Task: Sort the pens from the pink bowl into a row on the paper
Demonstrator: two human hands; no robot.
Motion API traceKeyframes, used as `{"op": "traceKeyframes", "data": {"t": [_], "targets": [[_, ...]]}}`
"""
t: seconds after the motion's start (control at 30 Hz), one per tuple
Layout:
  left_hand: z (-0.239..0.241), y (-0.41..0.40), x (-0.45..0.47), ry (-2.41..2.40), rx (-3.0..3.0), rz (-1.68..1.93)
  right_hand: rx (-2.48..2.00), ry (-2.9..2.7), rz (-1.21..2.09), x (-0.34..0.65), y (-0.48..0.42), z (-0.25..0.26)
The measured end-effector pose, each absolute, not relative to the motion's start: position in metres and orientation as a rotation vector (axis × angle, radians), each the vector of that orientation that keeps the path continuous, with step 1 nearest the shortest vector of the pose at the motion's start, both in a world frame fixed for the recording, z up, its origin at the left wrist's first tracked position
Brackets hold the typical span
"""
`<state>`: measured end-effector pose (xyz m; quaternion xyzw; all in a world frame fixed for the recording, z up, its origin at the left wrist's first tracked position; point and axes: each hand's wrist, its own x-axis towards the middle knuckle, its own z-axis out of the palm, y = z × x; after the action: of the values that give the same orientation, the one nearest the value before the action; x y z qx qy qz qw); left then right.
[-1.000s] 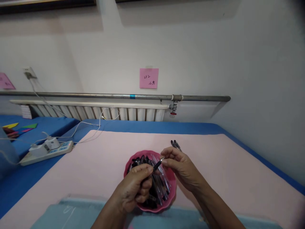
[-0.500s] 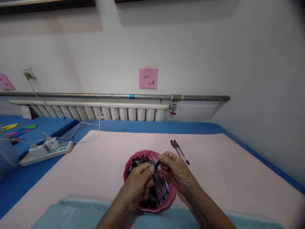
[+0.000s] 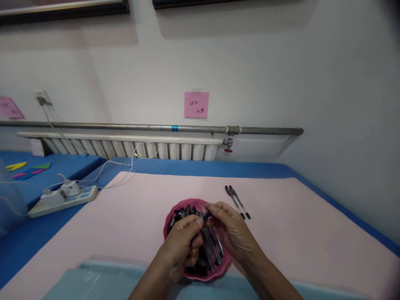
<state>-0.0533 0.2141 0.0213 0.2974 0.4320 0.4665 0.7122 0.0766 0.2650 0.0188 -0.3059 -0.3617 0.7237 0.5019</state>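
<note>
Two hands meet over the pink bowl (image 3: 170, 214), which sits on the pink mat (image 3: 125, 216). Far left: power strip (image 3: 62, 196) on the blue cover. Left hand (image 3: 181, 246) curled shut, fingertips pinching a black pen piece (image 3: 206, 216) above the bowl's pile of pens. Right hand (image 3: 233, 231) touches the same piece from the other side, fingers bent and closed on it. Two finished pens (image 3: 237, 202) lie on the mat just beyond the right hand, apart from it.

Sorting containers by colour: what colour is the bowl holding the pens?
Pink; the bowl shows best in the head view, under both hands.
</note>
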Motion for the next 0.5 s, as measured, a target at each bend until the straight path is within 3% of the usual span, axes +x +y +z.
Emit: {"op": "traceKeyframes", "data": {"t": [0.5], "targets": [[0.0209,0.2155,-0.046,1.025,0.672,1.041,-0.733,-0.856,1.716,0.078,0.2659,0.0137]]}}
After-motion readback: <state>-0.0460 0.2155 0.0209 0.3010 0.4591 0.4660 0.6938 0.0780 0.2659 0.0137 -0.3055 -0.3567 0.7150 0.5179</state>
